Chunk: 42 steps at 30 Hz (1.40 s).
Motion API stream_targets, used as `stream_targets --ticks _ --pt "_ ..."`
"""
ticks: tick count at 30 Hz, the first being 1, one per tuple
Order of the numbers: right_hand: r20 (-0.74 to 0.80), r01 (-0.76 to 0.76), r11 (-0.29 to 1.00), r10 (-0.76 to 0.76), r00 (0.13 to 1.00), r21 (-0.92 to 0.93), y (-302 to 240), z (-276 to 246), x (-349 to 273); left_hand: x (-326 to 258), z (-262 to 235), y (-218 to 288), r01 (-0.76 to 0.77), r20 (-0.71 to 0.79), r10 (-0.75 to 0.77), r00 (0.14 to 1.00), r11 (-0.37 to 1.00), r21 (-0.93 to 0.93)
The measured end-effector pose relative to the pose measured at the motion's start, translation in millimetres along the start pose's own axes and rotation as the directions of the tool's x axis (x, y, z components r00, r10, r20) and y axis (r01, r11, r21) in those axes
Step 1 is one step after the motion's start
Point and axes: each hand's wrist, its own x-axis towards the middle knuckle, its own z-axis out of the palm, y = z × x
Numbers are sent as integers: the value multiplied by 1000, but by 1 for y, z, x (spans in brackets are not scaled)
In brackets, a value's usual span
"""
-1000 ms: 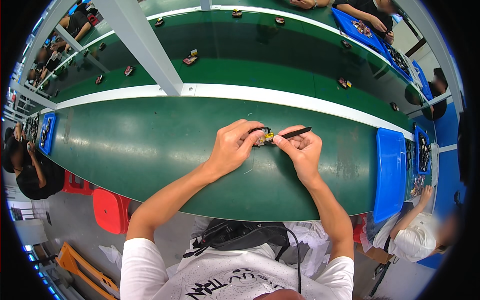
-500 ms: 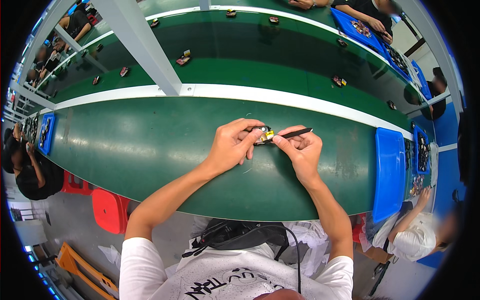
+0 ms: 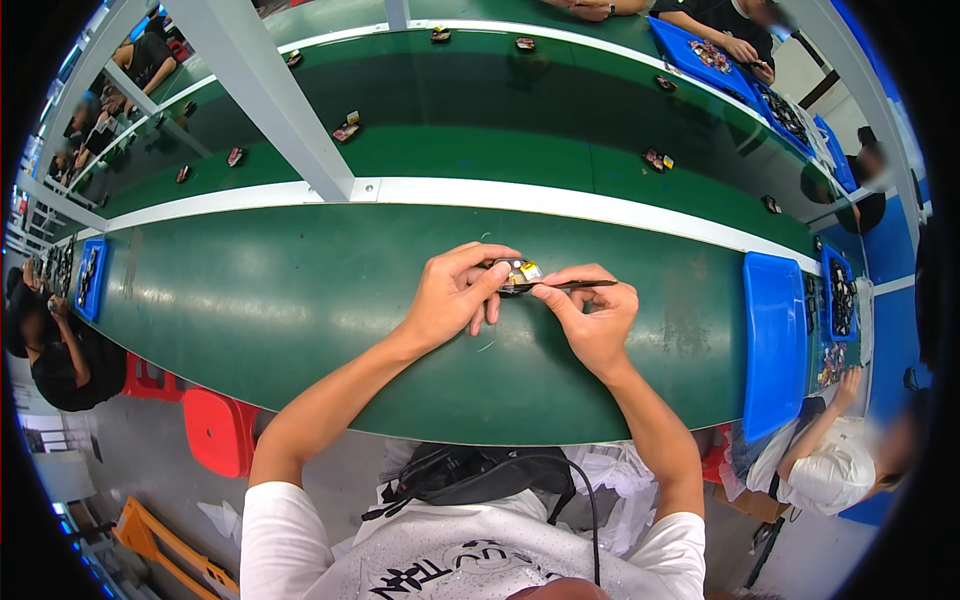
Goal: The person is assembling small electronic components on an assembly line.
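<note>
My left hand (image 3: pixel 450 296) is closed on a small open electronic device (image 3: pixel 519 277) with a black shell and silvery and yellow parts inside. It is held just over the green bench, with its left side hidden by my fingers. My right hand (image 3: pixel 592 315) pinches a slim black tool (image 3: pixel 590 284) between thumb and fingers. The tool lies almost level, its tip at the device's lower right edge. Whether that tip touches the inner parts, I cannot make out; the tool's exact kind is unclear too.
Blue trays stand at the bench's right (image 3: pixel 775 345) and left (image 3: pixel 92 278) ends. Beyond a white rail (image 3: pixel 450 195), a green conveyor belt (image 3: pixel 480 110) carries several small devices. A grey post (image 3: pixel 270 95) rises ahead on the left. Co-workers sit around; a red stool (image 3: pixel 217 432) is left.
The black tool has tipped from slanting up rightward to nearly level, and my right hand has turned with it. The device stays in my left hand. The whole view has shifted slightly.
</note>
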Motion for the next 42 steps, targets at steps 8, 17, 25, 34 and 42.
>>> stream_targets --ticks 8,17,25,34,42 --pt "26 33 999 -32 999 -18 2 0 1 -1 0 2 -4 10 4 1000 1000 4" --pt "45 47 999 -46 998 -22 5 -2 1 -1 2 6 -31 28 31 999 1000 1" --pt "45 43 999 -42 998 -28 3 -1 1 -1 2 5 -38 20 40 999 997 -64" --pt "24 13 1000 -13 1000 -3 3 -1 0 -1 2 4 -47 -12 46 999 997 -66" --pt "50 107 986 -102 994 -131 -1 0 -2 -1 3 3 -46 -3 46 999 997 -65"
